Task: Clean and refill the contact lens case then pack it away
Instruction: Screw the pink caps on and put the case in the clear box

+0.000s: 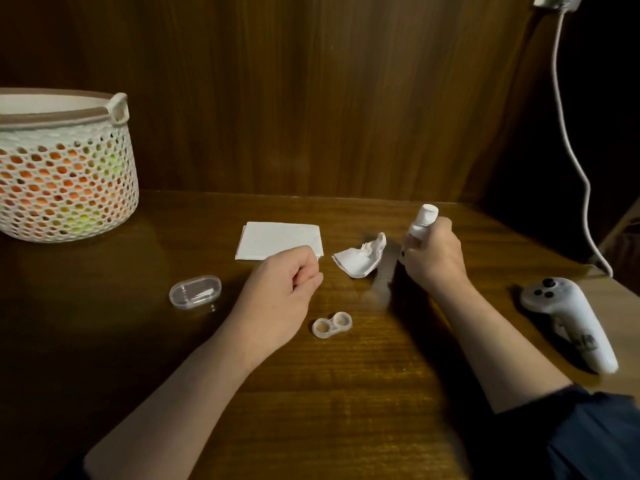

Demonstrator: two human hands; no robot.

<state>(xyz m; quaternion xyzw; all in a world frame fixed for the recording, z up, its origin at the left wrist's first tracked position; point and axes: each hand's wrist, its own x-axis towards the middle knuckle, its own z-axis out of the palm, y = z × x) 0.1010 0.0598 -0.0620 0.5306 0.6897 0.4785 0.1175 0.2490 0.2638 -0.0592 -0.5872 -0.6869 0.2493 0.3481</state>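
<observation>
A person sits at a dark wooden table (pixel 346 393), both bare forearms reaching forward. The right hand (pixel 434 256) grasps a small white bottle (pixel 423 221), fingers wrapped round its body, the capped top tilted up and away, raised above the table. The left hand (pixel 280 299) hovers over the table with fingers curled in toward the palm; whether it pinches something small cannot be told.

The contact lens case (pixel 331 325), a pale two-well holder with both wells uncovered, lies flat on the table just in front of the left hand, between the two forearms. To the left of that hand lies a clear oval plastic box (pixel 195 292), lid closed. Beyond the hands lies a flat folded white tissue (pixel 278 240), and just to its right a crumpled tissue (pixel 360 258).

At far left stands a white mesh basket (pixel 65 168) with orange and yellow contents showing through. At right lies a white handheld controller (pixel 568 317), and a white cable (pixel 568 133) hangs down behind it.
</observation>
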